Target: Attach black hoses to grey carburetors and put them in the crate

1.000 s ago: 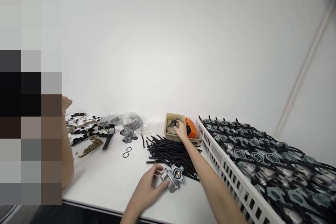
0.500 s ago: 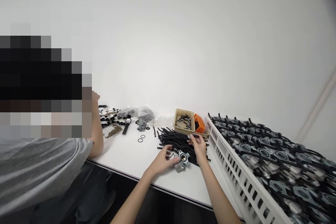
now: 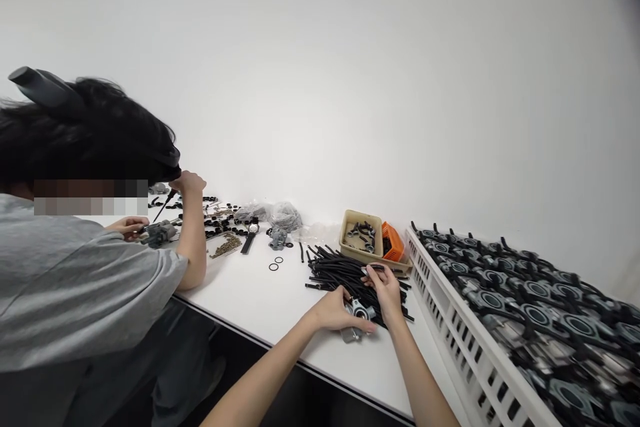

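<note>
My left hand (image 3: pixel 336 312) is closed around a silver-grey metal part (image 3: pixel 353 332) with a round opening, near the front edge of the white table (image 3: pixel 265 300). Just right of it, my right hand (image 3: pixel 386 288) pinches a short black tube (image 3: pixel 383 269) between thumb and fingers, over the pile. Many black rubber tubes (image 3: pixel 333 275) lie heaped behind and beneath both hands.
A white crate (image 3: pixel 470 347) full of similar metal parts stands on the right. Behind the tubes are a beige tray (image 3: pixel 363 255) and an orange basket (image 3: pixel 395 243). Two black rings (image 3: pixel 273 267), a watch (image 3: pixel 250 239) and small parts lie left. A person in grey (image 3: pixel 100 287) works there.
The view has shifted left. My left hand has wrapped further over the metal part, which is turned and more covered. My right hand still holds the tube. More of the other person's hands shows.
</note>
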Tool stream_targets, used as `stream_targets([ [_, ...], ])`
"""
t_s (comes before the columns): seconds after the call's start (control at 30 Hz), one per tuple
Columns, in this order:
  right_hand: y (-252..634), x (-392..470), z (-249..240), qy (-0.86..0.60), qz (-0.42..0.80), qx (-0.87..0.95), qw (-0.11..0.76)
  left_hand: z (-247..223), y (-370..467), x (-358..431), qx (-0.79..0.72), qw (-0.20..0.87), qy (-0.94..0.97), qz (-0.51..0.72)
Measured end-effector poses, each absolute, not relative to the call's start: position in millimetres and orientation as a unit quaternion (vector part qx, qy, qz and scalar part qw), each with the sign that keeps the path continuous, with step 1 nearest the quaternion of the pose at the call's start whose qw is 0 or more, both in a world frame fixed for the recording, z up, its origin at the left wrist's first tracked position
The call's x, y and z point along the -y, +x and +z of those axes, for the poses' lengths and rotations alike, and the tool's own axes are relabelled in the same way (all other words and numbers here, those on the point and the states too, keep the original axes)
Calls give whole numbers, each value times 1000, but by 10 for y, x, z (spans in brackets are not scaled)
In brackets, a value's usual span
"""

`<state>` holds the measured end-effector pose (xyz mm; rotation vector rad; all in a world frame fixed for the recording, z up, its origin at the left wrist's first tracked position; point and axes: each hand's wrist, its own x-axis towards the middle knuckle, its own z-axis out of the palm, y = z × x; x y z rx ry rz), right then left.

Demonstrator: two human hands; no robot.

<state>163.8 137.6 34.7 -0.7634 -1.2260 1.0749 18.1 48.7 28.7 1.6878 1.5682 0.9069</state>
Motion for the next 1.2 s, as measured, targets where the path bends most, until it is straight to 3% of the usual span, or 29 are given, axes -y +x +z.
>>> stream_targets([
  [0.3,1631,-1411,352,-327,478,531,618,372,181,-316,-485,217,734,424],
  [0.53,1619,-1470,311,-301,530,475,634,545,22,-674,-448,24,713,539],
  [0.83,1519,-1348,291,-297,521,477,643,144,-284,-874,-483,-133,725,474],
  [1.2,1489,-1207,237,-279,485,596,576,56,-311,-870,-493,-209,737,413],
])
